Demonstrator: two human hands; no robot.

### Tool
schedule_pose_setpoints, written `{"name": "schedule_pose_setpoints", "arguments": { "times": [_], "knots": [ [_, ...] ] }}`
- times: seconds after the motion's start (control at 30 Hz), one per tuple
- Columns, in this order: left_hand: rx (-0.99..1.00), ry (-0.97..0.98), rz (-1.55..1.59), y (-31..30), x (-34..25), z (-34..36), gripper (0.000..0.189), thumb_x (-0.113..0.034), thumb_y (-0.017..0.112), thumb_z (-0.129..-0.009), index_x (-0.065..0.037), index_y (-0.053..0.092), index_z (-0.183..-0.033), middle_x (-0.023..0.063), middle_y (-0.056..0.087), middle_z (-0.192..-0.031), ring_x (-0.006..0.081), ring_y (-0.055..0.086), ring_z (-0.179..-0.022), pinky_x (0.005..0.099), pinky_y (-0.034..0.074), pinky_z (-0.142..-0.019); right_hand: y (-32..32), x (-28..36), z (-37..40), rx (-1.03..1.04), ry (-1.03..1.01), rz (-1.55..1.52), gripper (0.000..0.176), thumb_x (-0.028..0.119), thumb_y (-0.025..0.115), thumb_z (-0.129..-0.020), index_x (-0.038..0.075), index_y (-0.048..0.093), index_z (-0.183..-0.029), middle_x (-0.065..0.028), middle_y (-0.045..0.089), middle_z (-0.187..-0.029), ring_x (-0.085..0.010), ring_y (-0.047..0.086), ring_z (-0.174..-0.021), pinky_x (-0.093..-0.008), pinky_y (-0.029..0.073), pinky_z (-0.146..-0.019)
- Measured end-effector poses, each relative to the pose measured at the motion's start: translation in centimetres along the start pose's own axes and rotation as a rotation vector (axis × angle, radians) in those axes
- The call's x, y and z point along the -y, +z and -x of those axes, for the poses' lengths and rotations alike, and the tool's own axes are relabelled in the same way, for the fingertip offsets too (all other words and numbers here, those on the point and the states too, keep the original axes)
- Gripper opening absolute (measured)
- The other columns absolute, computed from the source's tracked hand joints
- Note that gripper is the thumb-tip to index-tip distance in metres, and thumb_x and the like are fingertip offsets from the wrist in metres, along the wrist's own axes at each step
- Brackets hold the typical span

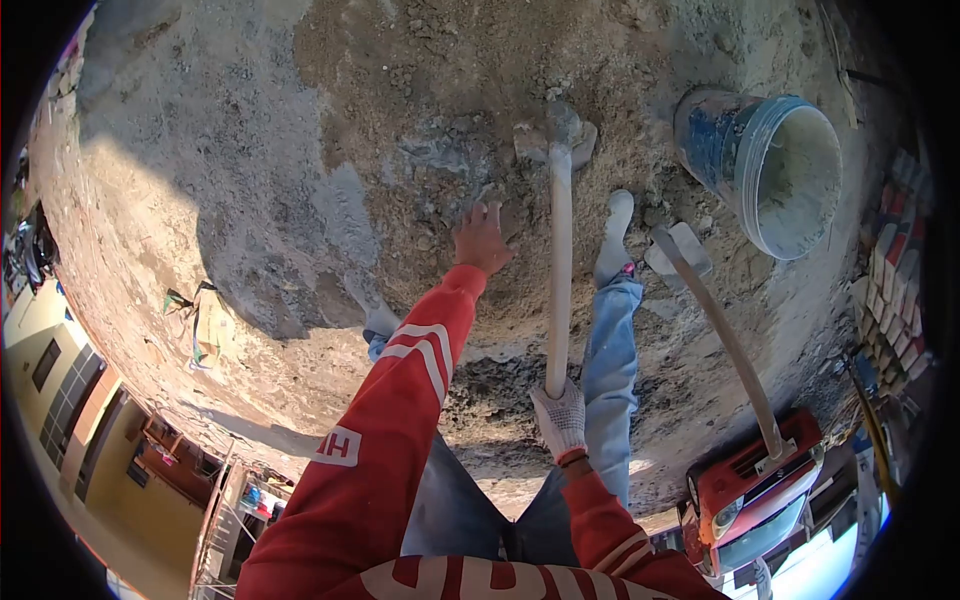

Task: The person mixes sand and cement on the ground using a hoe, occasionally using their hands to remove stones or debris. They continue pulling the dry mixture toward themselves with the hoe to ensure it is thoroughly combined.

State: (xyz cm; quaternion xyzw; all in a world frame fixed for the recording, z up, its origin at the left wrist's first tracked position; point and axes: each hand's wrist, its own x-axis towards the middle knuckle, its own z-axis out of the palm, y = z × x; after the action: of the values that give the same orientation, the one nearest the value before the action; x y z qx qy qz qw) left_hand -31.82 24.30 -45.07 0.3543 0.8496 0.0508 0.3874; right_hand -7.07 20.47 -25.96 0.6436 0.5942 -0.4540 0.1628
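Observation:
My left hand (483, 238), bare, reaches down over the damp, sandy mix (440, 155) with its fingers stretched out and apart. It is open, and no object shows in it. In a white knit glove, my right hand (560, 418) is wrapped round the near end of the long wooden handle of a hoe (560, 270). The hoe's head, caked with grey material, rests on the mix ahead, and its handle passes just right of my left hand.
To the right, a blue bucket (715, 150) coated with grey residue lies tipped on its side. A second long-handled tool (725, 325) stands nearer, beyond my foot. A red car (750, 490) is at lower right, stacked blocks (895, 270) at far right, and a crumpled sack (210, 325) at left.

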Motion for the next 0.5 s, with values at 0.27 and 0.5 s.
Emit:
{"name": "schedule_pose_setpoints", "arguments": {
  "times": [0.27, 0.5],
  "knots": [
    [0.167, 0.034, -0.223, 2.0, -0.8, -4.6, 0.086, -0.031, 0.080, -0.070, -0.014, 0.034, -0.141, 0.0180, 0.035, -0.140, 0.0455, 0.045, -0.121, 0.0534, 0.047, -0.094, -2.2, 0.5, -0.9, 0.281, 0.423, -0.381, 0.017, 0.012, 0.070, -0.085, 0.004, 0.055, -0.087, -0.0001, 0.053, -0.061, -0.0083, 0.049, -0.046, -0.0240, 0.040, -0.041],
    [-0.014, -0.156, 0.458, -1.1, 5.8, -6.0, 0.071, -0.020, 0.070, -0.077, -0.015, 0.037, -0.140, 0.0232, 0.059, -0.105, 0.0401, 0.057, -0.105, 0.0455, 0.050, -0.085, -1.5, 1.1, -0.6, 0.273, 0.466, -0.469, 0.015, 0.012, 0.067, -0.087, 0.005, 0.054, -0.087, 0.0000, 0.051, -0.057, -0.0086, 0.048, -0.043, -0.0248, 0.040, -0.037]
  ]
}}
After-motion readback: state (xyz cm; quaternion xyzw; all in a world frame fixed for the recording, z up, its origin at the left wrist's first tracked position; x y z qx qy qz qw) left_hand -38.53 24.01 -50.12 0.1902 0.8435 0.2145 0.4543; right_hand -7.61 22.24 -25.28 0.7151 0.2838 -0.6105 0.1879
